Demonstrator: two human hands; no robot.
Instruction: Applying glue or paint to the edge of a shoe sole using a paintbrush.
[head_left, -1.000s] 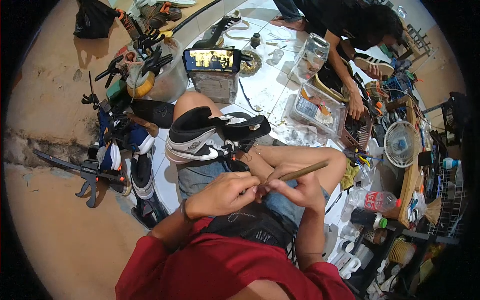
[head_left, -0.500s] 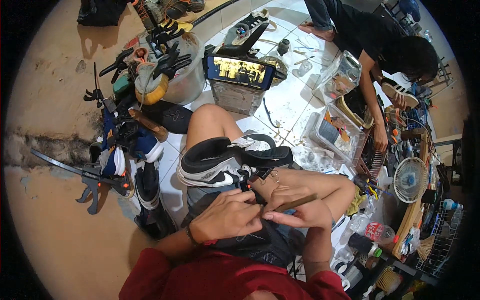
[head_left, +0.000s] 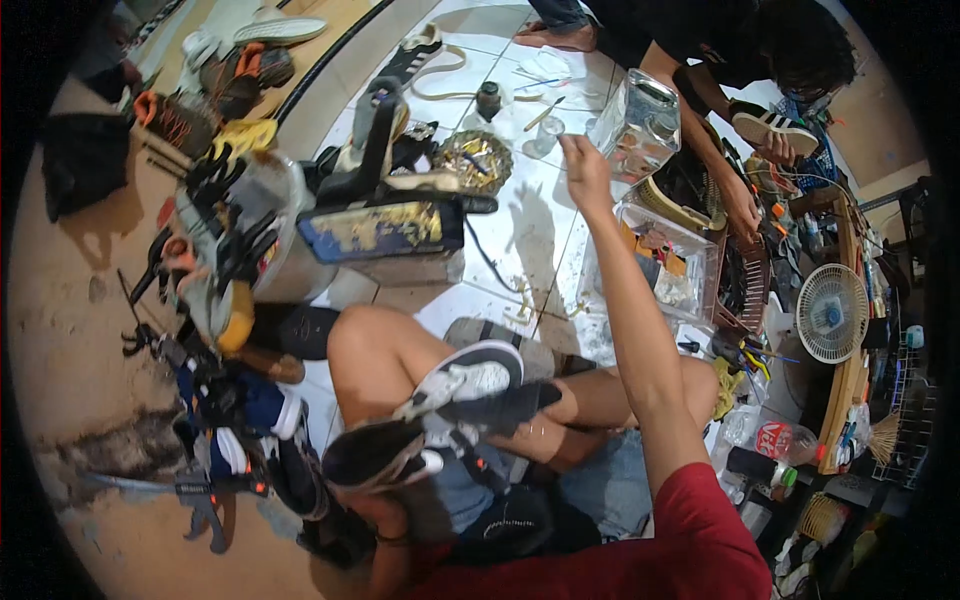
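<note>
Head view: right hand (head_left: 588, 172) beside the small clear cup (head_left: 546, 136); black-and-white sneaker (head_left: 385, 450) tilted just above the left hand (head_left: 378, 512).
Step looks like a reach while steadying the sneaker; next move probably needs a light pinch. Right fingers bunched, any hold unclear; left grip hidden. Left of right hand: glass dish (head_left: 506, 162), small scraps inside; below-right: clear tub (head_left: 710, 280), orange and grey scraps.

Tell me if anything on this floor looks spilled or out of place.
Loose yellowish scraps litter the white tiles right of the phone, as if dropped; a clear bottle lies on its side, not upright.
</note>
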